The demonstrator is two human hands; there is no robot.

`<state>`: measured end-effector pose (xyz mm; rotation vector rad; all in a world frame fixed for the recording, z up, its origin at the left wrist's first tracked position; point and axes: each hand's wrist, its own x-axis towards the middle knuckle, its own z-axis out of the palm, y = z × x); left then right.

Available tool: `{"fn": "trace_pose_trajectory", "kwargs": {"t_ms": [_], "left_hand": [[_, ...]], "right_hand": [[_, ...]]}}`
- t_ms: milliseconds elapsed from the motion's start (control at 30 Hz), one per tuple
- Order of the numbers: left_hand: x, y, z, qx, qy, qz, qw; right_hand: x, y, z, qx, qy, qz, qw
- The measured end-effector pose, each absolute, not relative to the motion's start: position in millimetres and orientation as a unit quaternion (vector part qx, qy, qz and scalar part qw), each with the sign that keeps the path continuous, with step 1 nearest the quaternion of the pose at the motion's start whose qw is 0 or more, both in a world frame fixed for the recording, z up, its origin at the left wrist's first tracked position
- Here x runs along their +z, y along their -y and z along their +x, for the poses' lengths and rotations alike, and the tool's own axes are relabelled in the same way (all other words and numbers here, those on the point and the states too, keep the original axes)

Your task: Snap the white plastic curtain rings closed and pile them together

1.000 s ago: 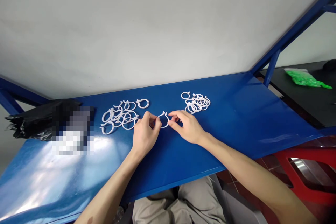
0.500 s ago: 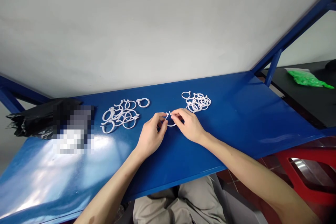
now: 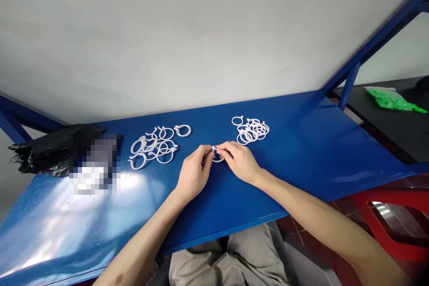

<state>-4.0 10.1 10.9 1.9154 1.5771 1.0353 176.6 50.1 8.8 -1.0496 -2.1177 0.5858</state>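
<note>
Between my hands is a white plastic ring (image 3: 218, 160) with small tabs at its top, where its two ends meet. My left hand (image 3: 195, 169) pinches its left side, thumb and fingertips closed. From the right, my right hand (image 3: 241, 160) pinches the other side near the tabs. Part of the ring is hidden by my fingers. To the left lies a loose pile of similar white rings (image 3: 164, 156), some with their ends apart. A second pile of white rings (image 3: 258, 130), which look closed, lies beyond my right hand.
The blue table (image 3: 301, 134) stands against a pale wall. On its left lie a black plastic bag (image 3: 43, 152) and a blurred dark object (image 3: 100, 152). A red stool (image 3: 372, 219) is at the lower right. A green bag (image 3: 390, 99) rests on a black surface at the far right.
My hands have moved closer together, and the ring's two ends, apart before, now meet at the top. Both piles stay the same.
</note>
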Motion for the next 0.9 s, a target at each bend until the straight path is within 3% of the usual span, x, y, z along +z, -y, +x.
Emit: {"fn": "trace_pose_trajectory", "kwargs": {"t_ms": [333,633,900], "left_hand": [[9,-4,1,0.364,-0.564,0.730,0.130],[13,-8,-3,0.320,-0.551,0.763,0.109],[5,-36,-26,0.251,-0.645,0.717,-0.078]], "right_hand": [[6,-45,176,0.181,0.836,-0.387,0.345],[7,-44,175,0.156,0.853,-0.388,0.312],[25,-75,200,0.051,0.797,-0.481,0.362]]}}
